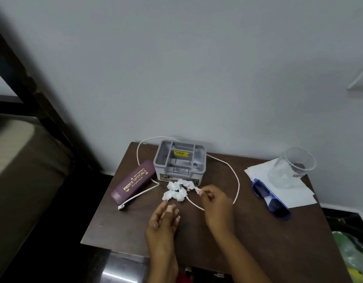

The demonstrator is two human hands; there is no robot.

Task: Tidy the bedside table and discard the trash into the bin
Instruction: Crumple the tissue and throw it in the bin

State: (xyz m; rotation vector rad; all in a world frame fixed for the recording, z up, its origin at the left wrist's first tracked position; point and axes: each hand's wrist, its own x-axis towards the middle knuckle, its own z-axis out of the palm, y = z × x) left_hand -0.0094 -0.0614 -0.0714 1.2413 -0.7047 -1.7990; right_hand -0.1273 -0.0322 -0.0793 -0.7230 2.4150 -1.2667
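Observation:
Crumpled white tissue pieces (177,190) lie near the middle of the dark brown bedside table (258,237), just in front of a grey plastic organiser box (179,162). My right hand (216,205) pinches the right end of the tissue between thumb and fingers. My left hand (163,221) hovers with fingers spread just below the tissue, holding nothing. A white charging cable (236,180) loops around the box and the tissue. Part of the cable runs under my right hand.
A maroon spectacle case (133,181) lies at the table's left. Blue sunglasses (270,198) and an empty glass (291,167) rest on a white paper napkin (295,195) at the right. A bed stands to the left. A bag with green contents (354,256) sits at lower right.

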